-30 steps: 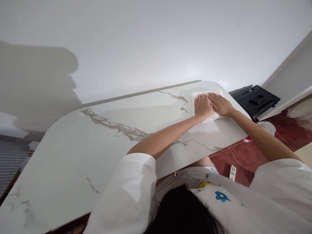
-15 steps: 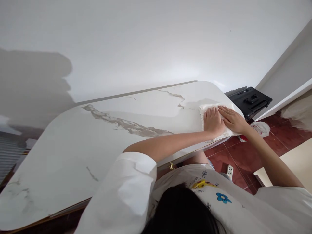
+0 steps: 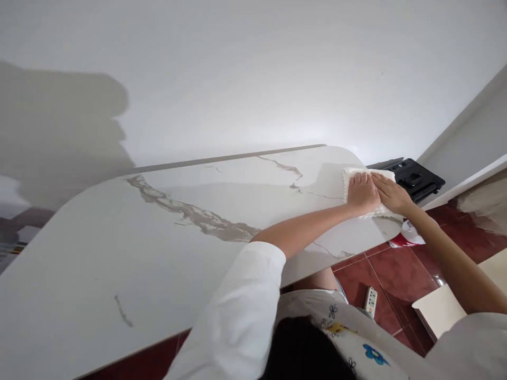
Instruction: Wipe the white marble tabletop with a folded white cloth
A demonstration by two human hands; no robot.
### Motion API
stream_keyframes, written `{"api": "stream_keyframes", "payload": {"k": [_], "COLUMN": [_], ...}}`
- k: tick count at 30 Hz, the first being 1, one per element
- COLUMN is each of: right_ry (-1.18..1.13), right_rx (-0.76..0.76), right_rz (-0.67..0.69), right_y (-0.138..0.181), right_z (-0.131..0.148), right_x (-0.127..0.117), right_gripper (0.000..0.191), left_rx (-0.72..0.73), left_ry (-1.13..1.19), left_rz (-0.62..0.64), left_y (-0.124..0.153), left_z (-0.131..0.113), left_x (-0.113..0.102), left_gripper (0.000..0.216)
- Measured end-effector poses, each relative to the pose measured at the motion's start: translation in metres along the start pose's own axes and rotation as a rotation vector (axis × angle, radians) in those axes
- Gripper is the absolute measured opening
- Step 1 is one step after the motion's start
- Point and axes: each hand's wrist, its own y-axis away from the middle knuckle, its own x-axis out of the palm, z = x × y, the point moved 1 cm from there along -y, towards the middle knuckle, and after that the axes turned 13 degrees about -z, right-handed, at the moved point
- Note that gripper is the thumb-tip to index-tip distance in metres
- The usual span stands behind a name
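A white cloth (image 3: 348, 173) with a scalloped edge lies spread near the right end of a white marble-patterned tabletop (image 3: 166, 274). My left hand (image 3: 363, 194) presses down on it with bent fingers gripping the fabric. Right beside it, touching, my right hand (image 3: 391, 195) rests flat on the cloth with its fingers stretched out. Both hands hide the middle of the cloth.
Behind the table's back edge rises a white wall (image 3: 237, 79). A black case (image 3: 420, 179) stands past the right end. On the red tiled floor (image 3: 400, 269) are a power strip (image 3: 371, 302), a red-and-white plastic bag (image 3: 410, 236) and a pale board (image 3: 439, 309).
Both hands and the cloth have slid right toward the tabletop's rounded corner. The camera view has shifted slightly, and more of the front right edge shows.
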Motion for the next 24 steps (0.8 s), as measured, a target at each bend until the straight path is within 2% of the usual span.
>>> {"api": "stream_keyframes", "payload": {"k": [7,13,19,24], "right_ry": [-0.059,-0.063,-0.060,-0.060], "right_rx": [0.002,-0.052,-0.035,-0.017], "right_rz": [-0.011,-0.042,-0.039,0.023], "right_y": [-0.060,-0.110,-0.151,-0.177], "right_z": [-0.023,-0.028,-0.015,0.017], "right_x": [0.035,0.068,0.090,0.101], "right_gripper": [0.053,0.053,0.052,0.052], "left_rx": [0.010,-0.011,-0.011,-0.032], "left_ry": [-0.064,-0.144,-0.187,-0.211], "left_rz": [-0.049,-0.088,-0.106,-0.098], "left_y": [-0.050,-0.081,-0.099,-0.098], "left_z": [0.038,0.078,0.114,0.145], "left_x": [0.015,0.019,0.010,-0.012], "left_gripper": [0.049,0.051,0.048,0.045]}}
